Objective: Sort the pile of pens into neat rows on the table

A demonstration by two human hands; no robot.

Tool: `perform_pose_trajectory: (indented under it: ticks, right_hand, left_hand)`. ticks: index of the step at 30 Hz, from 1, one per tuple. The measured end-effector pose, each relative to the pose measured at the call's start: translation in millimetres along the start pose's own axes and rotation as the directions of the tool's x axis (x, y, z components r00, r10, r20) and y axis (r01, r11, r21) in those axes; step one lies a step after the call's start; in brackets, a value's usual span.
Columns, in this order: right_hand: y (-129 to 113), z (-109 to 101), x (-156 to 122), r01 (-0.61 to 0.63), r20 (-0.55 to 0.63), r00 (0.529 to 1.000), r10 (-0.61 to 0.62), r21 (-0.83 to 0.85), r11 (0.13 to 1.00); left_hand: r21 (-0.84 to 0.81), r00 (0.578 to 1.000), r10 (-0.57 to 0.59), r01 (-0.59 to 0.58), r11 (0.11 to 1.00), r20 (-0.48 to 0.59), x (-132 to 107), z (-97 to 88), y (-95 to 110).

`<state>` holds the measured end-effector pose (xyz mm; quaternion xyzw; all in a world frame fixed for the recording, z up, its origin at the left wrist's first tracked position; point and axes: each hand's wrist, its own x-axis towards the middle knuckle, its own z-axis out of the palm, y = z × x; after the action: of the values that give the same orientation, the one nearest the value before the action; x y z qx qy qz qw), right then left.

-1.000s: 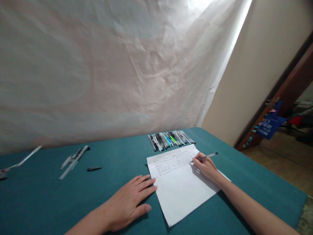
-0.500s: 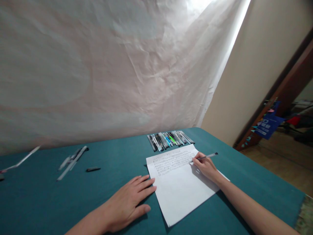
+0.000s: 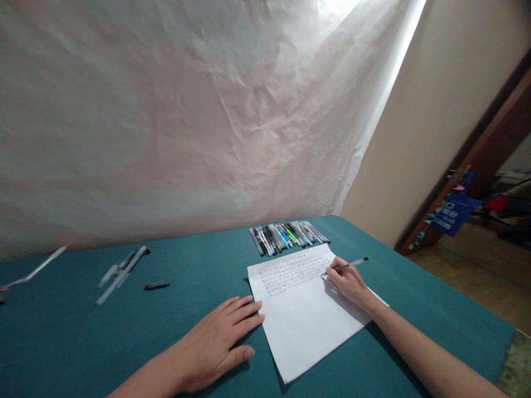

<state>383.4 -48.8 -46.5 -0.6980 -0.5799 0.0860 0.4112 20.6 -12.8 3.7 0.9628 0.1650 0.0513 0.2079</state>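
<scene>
a slim pen (image 3: 352, 264) is held in the right grip (image 3: 347, 282), pinched narrowly between thumb and fingers, its tip set against a sheet of paper (image 3: 307, 337) just left of the grip, its dark end angled up to the right. the paper is spread beneath the right grip, and rows of handwriting, too small to be read, are seen on its upper part, left of that grip. the left grip (image 3: 224, 334) is laid palm down, fingers spread wide, fingertips rested on the paper's left edge. beyond the right grip, past the paper's top edge, a row of pens (image 3: 286, 239) is lined up side by side, bright green and blue among them. beyond and left of the left grip, a few loose pens (image 3: 122, 275) are grouped on the green bench (image 3: 124, 342), a small dark piece (image 3: 157, 286) set between them and the grip. well right of the right grip, a blue bag (image 3: 454, 214) is seen.
</scene>
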Motion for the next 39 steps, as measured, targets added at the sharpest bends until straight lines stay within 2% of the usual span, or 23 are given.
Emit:
perform_pose_trajectory:
  ticks: [6, 10, 21, 26, 30, 32, 34, 37, 39]
  right_hand:
    - [-1.5, -1.6, -1.1, -0.014, 0.016, 1.0, 0.013, 0.032, 0.999]
    - [-1.9, -1.6, -1.1, -0.018, 0.037, 0.999, 0.016, 0.053, 0.998]
    - [-2.3, -0.7, -1.3, -0.001, 0.004, 1.0, 0.001, 0.042, 0.999]
    - [-0.1, -0.2, -0.6, -0.046, -0.041, 0.998, 0.048, 0.063, 0.997]
    - [-0.3, -2.3, -3.3, -0.069, -0.005, 0.998, 0.069, 0.077, 0.995]
    - [1.4, -3.6, -5.1, -0.073, 0.029, 0.997, 0.072, 0.049, 0.996]
    - [5.2, -4.4, -6.3, -0.076, 0.071, 0.995, 0.074, 0.021, 0.997]
    - [12.4, -4.7, -6.8, -0.072, 0.105, 0.992, 0.072, -0.012, 0.997]
    - [16.7, -4.3, -6.8, -0.066, 0.117, 0.991, 0.067, -0.017, 0.998]
  left_hand:
    - [0.024, 0.998, -0.034, 0.033, 0.999, 0.049, 0.7, 0.3, 0.2]
    - [0.026, 0.999, -0.028, 0.026, 0.999, 0.044, 0.5, 1.5, 0.0]
    - [0.017, 0.999, -0.018, 0.017, 1.0, 0.031, -0.5, 0.7, -0.5]
    - [0.011, 1.0, 0.004, -0.004, 1.0, -0.02, -2.1, 2.7, -1.4]
    - [0.034, 0.993, -0.03, 0.035, 0.999, -0.117, -5.5, 5.3, -5.3]
    - [0.075, 0.975, -0.084, 0.101, 0.992, -0.206, -8.4, 4.4, -13.8]
    - [0.123, 0.939, -0.167, 0.212, 0.97, -0.3, -13.5, -0.3, -28.4]
    - [0.161, 0.839, -0.332, 0.433, 0.887, -0.43, -27.6, -13.9, -56.5]
    - [0.174, 0.759, -0.456, 0.583, 0.793, -0.465, -40.2, -24.1, -73.0]
